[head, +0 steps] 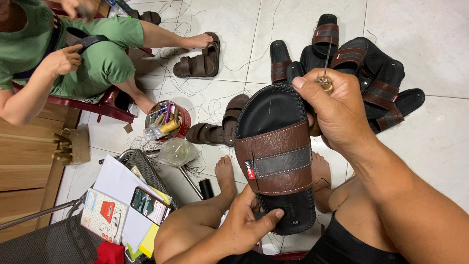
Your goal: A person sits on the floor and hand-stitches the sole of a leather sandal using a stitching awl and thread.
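You're holding the black slide sandal with the brown leather strap [276,156] at centre frame: left hand [246,222] gripping the heel at 6 o'clock, right hand [337,110] clenching a brass-collared awl [326,73] at the toe rim. Edge stitching looks mostly done; the finished sandal pile [371,73] is sitting at 1 o'clock.

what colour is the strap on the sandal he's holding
Brown strap with a dark grey band across its middle and pale stitching, seen in the head view.
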